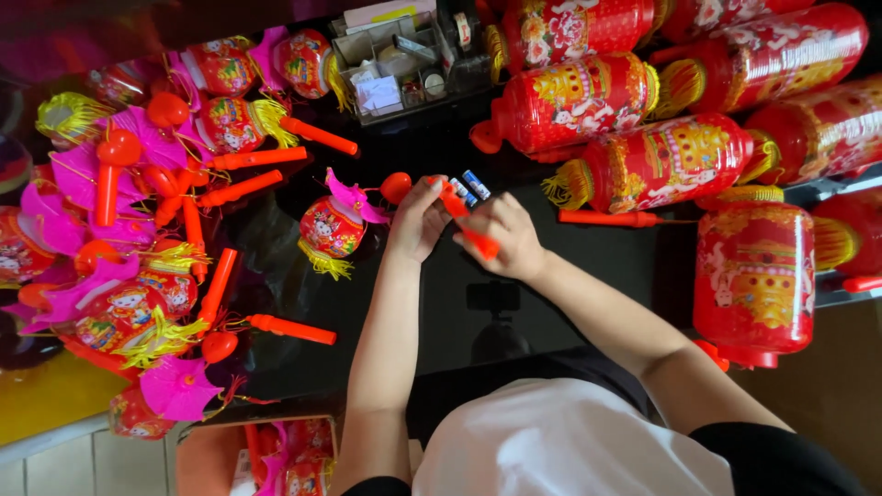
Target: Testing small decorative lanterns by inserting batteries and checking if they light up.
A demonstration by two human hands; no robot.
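large red cylindrical paper lanterns with gold tassels point(661, 163): 8 at least, some cut off by the frame | small round red lantern with pink fin, lying apart from the heap point(333, 226): 1 | small blue-and-white batteries point(469, 186): 2–3 | clear plastic organiser tray point(404, 64): 1 | heaped small lanterns, left: too tangled to count

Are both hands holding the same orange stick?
Yes, the left hand and the right hand both grip the orange stick.
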